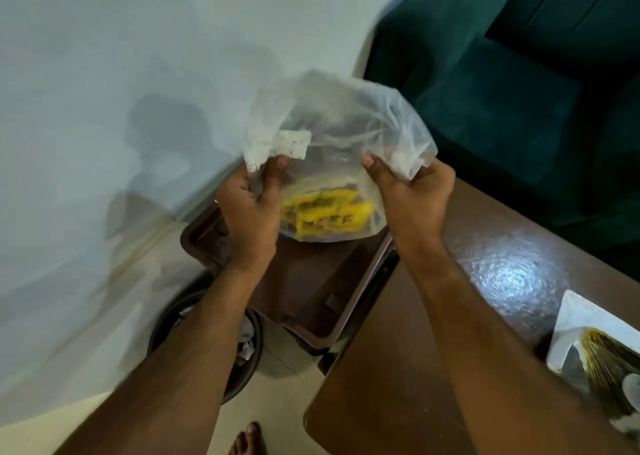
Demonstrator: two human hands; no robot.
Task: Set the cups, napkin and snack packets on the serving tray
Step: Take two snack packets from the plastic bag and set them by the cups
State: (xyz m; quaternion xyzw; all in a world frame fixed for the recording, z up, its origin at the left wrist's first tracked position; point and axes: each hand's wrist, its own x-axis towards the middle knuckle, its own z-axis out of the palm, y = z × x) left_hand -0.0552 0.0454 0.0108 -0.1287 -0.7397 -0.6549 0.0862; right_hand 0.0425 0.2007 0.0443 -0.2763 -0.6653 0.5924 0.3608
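A clear plastic bag (337, 125) hangs between both my hands, above a brown serving tray (311, 291). Yellow snack packets (325, 215) lie in the bag's bottom. My left hand (251, 205) grips the bag's left edge, thumb on the near side. At the bag's right edge, my right hand (412, 194) pinches the plastic. The tray sits on a surface beside the table's left edge, and its near rim shows below my left forearm. No cups or napkin can be seen.
A brown table (485, 281) runs along the right, with a white packet holding something greenish (599, 354) at its right edge. A dark round bin (242, 343) stands on the floor under my left arm. A teal sofa (502, 90) fills the upper right. A pale wall is at left.
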